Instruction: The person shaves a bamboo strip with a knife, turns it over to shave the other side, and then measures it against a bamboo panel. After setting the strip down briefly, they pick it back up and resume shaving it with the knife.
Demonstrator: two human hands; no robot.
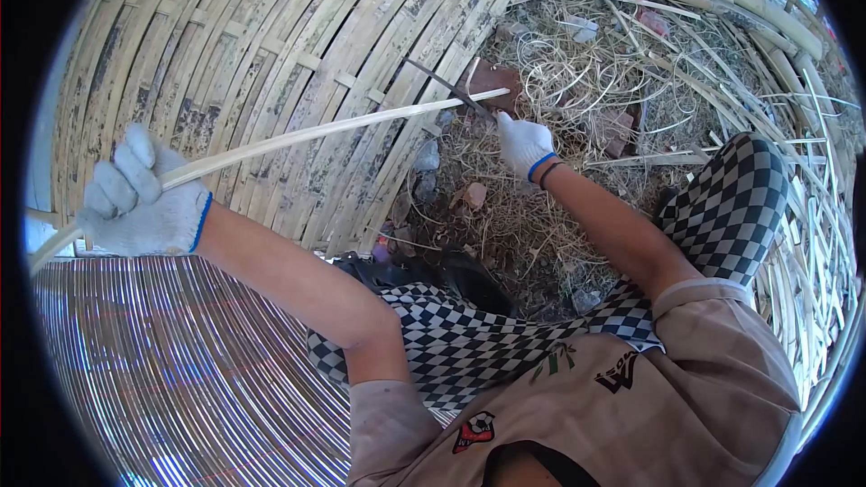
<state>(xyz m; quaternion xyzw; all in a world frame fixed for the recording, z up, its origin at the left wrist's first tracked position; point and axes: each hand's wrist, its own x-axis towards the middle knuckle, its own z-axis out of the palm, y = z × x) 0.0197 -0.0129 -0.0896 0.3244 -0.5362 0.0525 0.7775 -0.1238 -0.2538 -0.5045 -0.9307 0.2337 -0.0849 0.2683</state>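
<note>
My left hand [149, 203], in a white knit glove with a blue cuff, is closed round a long pale bamboo strip [316, 133]. The strip bends from the left edge of the view across to the middle, its far end near my other hand. My right hand [526, 144], gloved alike, is wrapped round the handle of a dark, narrow-bladed knife [439, 83]. Its blade points up and left and crosses the strip close to that far end. The grip of the knife is mostly hidden by the glove. Below the crossing lies a reddish-brown flat piece [492, 81].
A woven bamboo panel [271, 45] fills the upper left. Curly bamboo shavings [577, 72] and dry straw cover the ground ahead. Beneath my left arm spreads a slatted surface [198, 352]. Split bamboo strips [816, 280] are heaped at the right, beside my checkered trouser leg [740, 198].
</note>
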